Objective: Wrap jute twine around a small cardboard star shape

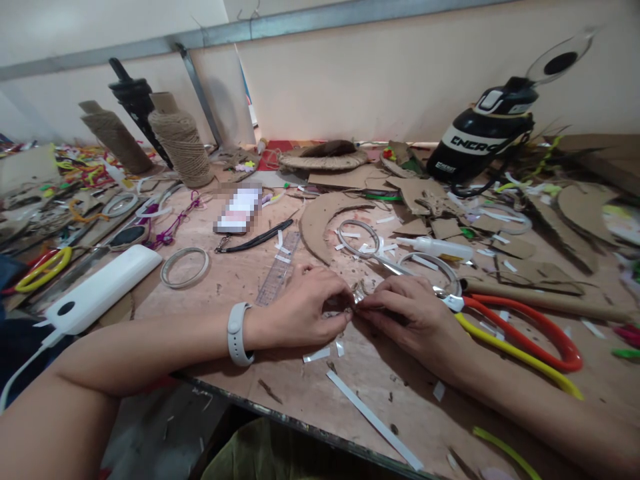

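Rough twine (pixel 183 147), matt cardboard crescent (pixel 316 230), glossy plastic scissor handles (pixel 567 352)

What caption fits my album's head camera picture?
Left hand and right hand meet, fingers close together, in front of a cardboard crescent on a cluttered table.

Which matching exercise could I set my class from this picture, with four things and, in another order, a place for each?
1. Pale grey wristband
2. Clear plastic ruler
3. Black drink bottle with white band
4. Bare right hand

A. Fingertips close to the bare left hand
B. Near the pale back wall
C. Around the left wrist
D. Partly beneath thin white strips

Pairs: 1-C, 2-D, 3-B, 4-A
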A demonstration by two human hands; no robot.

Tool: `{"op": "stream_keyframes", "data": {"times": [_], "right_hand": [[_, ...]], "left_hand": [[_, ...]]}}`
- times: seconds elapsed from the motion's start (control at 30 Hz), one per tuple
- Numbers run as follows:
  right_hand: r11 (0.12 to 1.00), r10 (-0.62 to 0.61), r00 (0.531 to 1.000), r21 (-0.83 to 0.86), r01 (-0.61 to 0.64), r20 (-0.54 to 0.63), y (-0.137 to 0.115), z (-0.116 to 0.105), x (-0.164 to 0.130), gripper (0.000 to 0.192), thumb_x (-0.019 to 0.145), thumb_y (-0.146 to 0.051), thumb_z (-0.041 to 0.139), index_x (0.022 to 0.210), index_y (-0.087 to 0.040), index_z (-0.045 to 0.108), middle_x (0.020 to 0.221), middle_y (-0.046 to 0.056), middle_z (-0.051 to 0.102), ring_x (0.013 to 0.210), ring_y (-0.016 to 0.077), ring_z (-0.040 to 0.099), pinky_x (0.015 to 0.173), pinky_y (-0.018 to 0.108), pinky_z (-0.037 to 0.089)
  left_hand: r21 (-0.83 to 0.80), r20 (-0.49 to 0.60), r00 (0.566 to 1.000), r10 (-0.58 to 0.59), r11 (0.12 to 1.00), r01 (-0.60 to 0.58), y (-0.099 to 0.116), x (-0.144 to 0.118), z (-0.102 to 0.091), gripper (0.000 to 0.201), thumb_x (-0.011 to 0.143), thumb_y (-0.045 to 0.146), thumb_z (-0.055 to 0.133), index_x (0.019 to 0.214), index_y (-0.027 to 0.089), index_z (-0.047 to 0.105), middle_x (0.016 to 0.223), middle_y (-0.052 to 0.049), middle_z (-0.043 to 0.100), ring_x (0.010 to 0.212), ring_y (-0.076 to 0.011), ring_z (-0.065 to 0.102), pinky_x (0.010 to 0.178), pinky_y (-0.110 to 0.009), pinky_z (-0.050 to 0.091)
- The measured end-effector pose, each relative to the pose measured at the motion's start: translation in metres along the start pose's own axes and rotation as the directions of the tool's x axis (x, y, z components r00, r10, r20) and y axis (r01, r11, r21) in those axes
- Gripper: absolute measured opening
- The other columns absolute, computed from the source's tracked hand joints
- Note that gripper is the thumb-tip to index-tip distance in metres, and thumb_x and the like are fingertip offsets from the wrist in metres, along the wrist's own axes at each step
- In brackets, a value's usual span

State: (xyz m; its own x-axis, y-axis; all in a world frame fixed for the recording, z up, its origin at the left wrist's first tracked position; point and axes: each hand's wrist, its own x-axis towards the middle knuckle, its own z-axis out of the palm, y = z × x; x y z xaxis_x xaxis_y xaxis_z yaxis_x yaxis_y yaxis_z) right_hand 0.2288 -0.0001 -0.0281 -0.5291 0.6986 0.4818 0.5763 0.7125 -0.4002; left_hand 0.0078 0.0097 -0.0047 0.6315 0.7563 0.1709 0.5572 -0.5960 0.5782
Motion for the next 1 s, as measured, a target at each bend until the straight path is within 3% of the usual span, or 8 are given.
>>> {"op": "stream_keyframes", "data": {"times": [0.43,0.53,0.73,1.0], "right_hand": [[0.999,0.009,1.0,0.041,-0.009,0.003,-0.0014,-0.0003,0.0005,0.012,0.096,-0.026,0.059,0.094,-0.023,0.071,0.08,0.002,0.065,0.079,0.0181,0.061,0.077,0.035,0.038],[0.999,0.012,1.0,0.047,-0.012,0.002,-0.0013,-0.0001,-0.0006,0.014,0.098,-0.028,0.058,0.094,-0.023,0.071,0.081,0.002,0.065,0.079,0.0179,0.061,0.078,0.036,0.037],[0.999,0.003,1.0,0.045,-0.002,-0.005,-0.0003,0.0014,-0.0006,0.012,0.097,-0.028,0.059,0.095,-0.023,0.071,0.081,0.002,0.065,0.079,0.0177,0.06,0.078,0.036,0.036],[0.999,-0.007,1.0,0.047,0.007,0.008,-0.0021,-0.001,0.0017,0.011,0.096,-0.026,0.061,0.094,-0.023,0.071,0.079,0.002,0.065,0.077,0.0177,0.059,0.077,0.035,0.036]], "left_hand": [[-0.17,0.026,0.998,-0.058,0.984,0.061,-0.0053,0.0007,-0.0038,0.009,0.087,0.022,0.063,0.095,0.018,0.062,0.095,0.0,0.07,0.094,-0.0171,0.062,0.096,-0.04,0.032],[-0.136,-0.003,0.996,-0.087,0.987,0.086,-0.0059,0.0004,-0.0054,0.007,0.086,0.02,0.062,0.091,0.018,0.061,0.089,0.0,0.067,0.091,-0.0176,0.06,0.093,-0.04,0.033],[-0.046,0.049,0.997,-0.061,0.997,0.064,-0.0041,0.001,-0.0063,0.013,0.088,0.03,0.064,0.086,0.017,0.062,0.089,-0.001,0.066,0.093,-0.0197,0.057,0.088,-0.039,0.032],[0.003,0.057,0.996,-0.063,0.998,0.063,-0.0045,0.0018,-0.0044,0.01,0.087,0.028,0.065,0.087,0.018,0.064,0.09,0.0,0.065,0.093,-0.0194,0.057,0.087,-0.038,0.031]]}}
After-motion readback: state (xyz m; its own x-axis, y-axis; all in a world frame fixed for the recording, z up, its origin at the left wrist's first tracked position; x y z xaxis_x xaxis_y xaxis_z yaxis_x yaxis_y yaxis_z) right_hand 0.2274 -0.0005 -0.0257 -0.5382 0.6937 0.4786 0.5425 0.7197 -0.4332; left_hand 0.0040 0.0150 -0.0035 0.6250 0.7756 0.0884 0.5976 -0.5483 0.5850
